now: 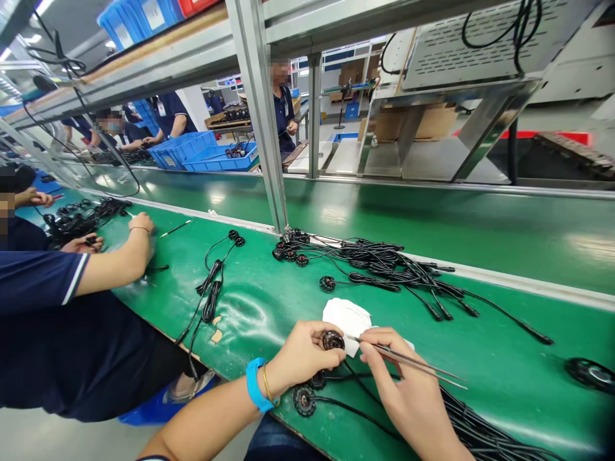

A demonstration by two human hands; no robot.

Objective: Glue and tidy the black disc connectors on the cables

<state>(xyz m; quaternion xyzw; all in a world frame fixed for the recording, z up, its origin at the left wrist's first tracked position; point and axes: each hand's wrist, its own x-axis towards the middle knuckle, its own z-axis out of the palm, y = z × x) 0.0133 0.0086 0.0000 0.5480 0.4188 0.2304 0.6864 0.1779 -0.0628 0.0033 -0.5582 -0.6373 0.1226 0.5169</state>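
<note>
My left hand is closed around a small round black motor part with a cable, held just above the green bench. My right hand pinches metal tweezers, whose tips point left at the part. A white cloth lies right behind the part. Two more round black parts with cables lie under my left wrist, which wears a blue band.
A heap of black cables with round ends lies beyond the cloth by an aluminium post. Another cable pair lies to the left. A person in a dark shirt works at my left; others stand past blue crates.
</note>
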